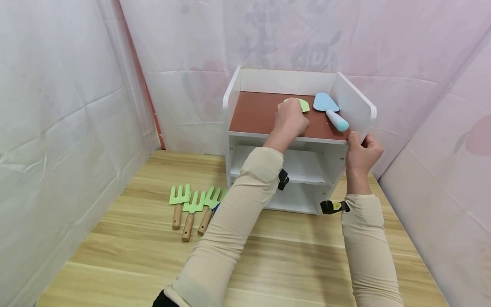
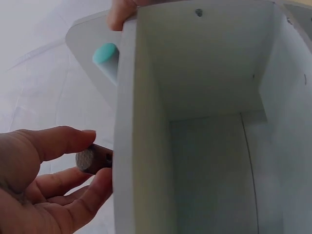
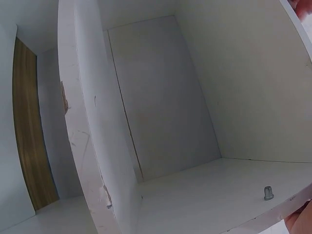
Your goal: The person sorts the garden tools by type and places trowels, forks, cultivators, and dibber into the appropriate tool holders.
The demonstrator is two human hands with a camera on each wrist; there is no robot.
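Pale plastic sheeting walls in the wooden tabletop [image 1: 115,256], and at upper centre of the head view stands the small white shelf unit with a reddish-brown top board [image 1: 257,113]. My left hand [image 1: 290,119] reaches over that board with fingers curled round the wooden handle of a light-green garden trowel [image 1: 297,104]; the left wrist view shows the handle's round butt [image 2: 87,159] between thumb and fingers. It looks light and stiff to me, the handle dry enough not to slip, so the handle is the place to hold it. Just to its right lies a blue trowel with a pale turquoise handle [image 1: 330,111]. My right hand [image 1: 362,151] grips the shelf's right side panel. Lower left, three green hand forks with wooden handles [image 1: 193,207] lie together.
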